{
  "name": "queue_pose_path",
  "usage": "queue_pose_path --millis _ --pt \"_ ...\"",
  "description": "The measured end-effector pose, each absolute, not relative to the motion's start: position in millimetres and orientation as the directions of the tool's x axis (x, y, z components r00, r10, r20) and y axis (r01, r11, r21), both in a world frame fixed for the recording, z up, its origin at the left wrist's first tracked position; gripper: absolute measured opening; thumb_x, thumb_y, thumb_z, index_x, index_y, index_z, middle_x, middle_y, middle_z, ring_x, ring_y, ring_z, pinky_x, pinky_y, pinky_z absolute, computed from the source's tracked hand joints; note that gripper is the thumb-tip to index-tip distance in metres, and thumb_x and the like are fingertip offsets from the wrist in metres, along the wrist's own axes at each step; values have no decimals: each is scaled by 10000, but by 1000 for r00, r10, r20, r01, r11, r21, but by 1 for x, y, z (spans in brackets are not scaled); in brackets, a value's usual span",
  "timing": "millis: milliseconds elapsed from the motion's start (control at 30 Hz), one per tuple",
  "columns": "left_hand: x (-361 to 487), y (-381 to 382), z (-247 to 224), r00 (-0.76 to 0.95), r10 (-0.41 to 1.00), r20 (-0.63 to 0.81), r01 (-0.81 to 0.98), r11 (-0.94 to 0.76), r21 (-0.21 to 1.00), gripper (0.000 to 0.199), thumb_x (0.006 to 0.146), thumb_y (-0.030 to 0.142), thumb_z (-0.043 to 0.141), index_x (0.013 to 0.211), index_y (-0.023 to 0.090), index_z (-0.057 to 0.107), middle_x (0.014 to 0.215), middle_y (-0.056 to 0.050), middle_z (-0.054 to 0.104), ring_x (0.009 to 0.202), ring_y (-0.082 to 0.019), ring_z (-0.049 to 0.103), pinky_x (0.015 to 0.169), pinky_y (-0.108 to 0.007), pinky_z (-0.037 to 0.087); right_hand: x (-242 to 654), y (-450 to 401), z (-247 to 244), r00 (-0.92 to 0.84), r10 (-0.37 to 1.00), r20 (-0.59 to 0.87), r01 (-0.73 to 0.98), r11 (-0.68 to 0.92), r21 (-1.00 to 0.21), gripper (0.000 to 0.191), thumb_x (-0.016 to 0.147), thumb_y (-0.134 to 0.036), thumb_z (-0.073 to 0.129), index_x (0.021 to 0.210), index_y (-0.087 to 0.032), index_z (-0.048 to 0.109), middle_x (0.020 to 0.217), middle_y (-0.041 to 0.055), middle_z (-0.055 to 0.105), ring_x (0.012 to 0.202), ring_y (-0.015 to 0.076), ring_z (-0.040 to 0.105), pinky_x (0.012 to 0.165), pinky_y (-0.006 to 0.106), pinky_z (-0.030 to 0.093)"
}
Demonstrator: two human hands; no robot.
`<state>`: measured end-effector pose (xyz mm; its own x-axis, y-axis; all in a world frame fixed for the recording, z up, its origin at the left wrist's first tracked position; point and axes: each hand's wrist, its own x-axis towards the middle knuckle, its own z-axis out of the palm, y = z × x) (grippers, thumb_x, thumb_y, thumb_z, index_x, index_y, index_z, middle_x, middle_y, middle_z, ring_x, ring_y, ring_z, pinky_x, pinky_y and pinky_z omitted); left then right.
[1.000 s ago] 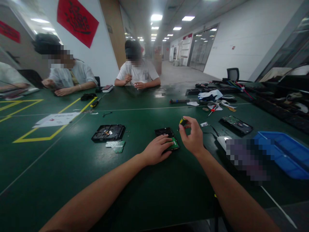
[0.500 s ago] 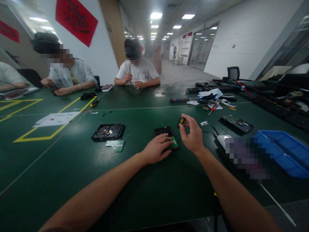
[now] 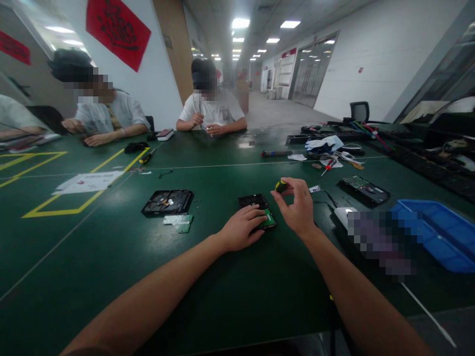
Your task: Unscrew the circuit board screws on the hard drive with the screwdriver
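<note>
A hard drive point(image 3: 267, 217) with a green circuit board faces up on the table. My left hand point(image 3: 240, 228) is closed over its near left side, fingers across the top and thumb along the near edge, covering part of the board. Just to the right and above the drive, my right hand point(image 3: 298, 206) pinches the yellow-and-black handle of a screwdriver point(image 3: 281, 186) between thumb and fingers. Its shaft cannot be made out. Left of the drive sit an open black drive casing point(image 3: 167, 202), a detached circuit board point(image 3: 178, 223) and several tiny screws point(image 3: 197, 200).
Another hard drive point(image 3: 364, 191) rests at right, near a blue tray point(image 3: 438, 235) and a partly blurred object with a white end point(image 3: 343, 213). Farther back lie a red screwdriver point(image 3: 328, 168) and gloves point(image 3: 324, 144). Two co-workers point(image 3: 213, 111) point(image 3: 111, 116) sit across the table.
The screwdriver in my right hand has tipped from nearly upright to a slant, and the fingers around it have shifted slightly. My left hand stays on the hard drive.
</note>
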<state>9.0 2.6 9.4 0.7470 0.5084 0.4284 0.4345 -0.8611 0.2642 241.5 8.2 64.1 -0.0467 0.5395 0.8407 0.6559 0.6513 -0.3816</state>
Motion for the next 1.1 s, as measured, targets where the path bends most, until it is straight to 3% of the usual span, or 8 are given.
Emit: queue_pose_path --millis 367,1100 --pt "9 4 7 747 507 429 434 -862 263 439 1045 367 622 1457 215 610 1495 -123 641 1539 -339 486 1286 -578 419 241 12 54 -21 581 814 625 643 -443 445 1038 -274 620 1472 -283 521 1337 137 691 1046 283 736 879 513 664" --pt "9 4 8 743 500 446 415 -866 280 445 1037 363 624 1462 233 612 1478 -127 653 1532 -332 495 1274 -582 430 246 25 84 -230 618 752 663 665 -344 366 989 -290 710 1338 -272 601 1210 95 708 938 253 717 859 471 626"
